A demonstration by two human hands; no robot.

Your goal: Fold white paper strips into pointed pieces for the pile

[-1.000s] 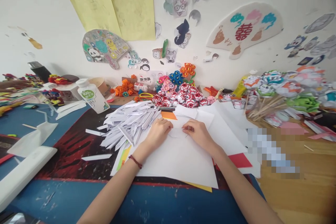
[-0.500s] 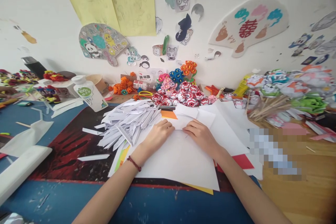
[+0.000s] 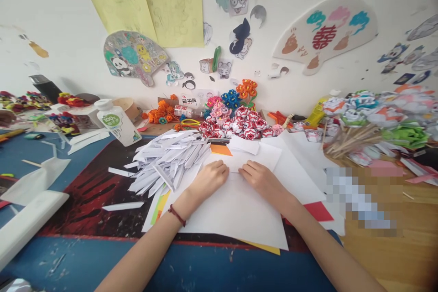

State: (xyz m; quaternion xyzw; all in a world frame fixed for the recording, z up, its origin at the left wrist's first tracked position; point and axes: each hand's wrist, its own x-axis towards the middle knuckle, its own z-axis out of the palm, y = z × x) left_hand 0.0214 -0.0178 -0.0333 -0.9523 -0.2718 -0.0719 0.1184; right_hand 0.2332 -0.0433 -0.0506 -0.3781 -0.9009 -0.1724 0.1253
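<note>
A small piece of white paper (image 3: 234,176) spans the gap between my hands, hard to tell from the white sheets below. My left hand (image 3: 214,177), a dark red cord on its wrist, has its fingers curled closed on the paper's left end. The right end is pinched by my right hand (image 3: 257,178), fingers bent and pressed together. Beneath both hands lie large white sheets (image 3: 236,219). To the left of my left hand is a heap of folded white paper strips (image 3: 164,159).
Behind the sheets stand red-and-white paper flowers (image 3: 244,123). A white bottle (image 3: 118,123) stands at the back left. Thin wooden sticks (image 3: 352,139) and more paper flowers (image 3: 379,114) lie at the right. A long white object (image 3: 32,228) rests at the left on the blue table (image 3: 191,264).
Both hands have shifted slightly down toward me, and their fingers have curled in more. The paper between them is still held. The heap of strips looks the same.
</note>
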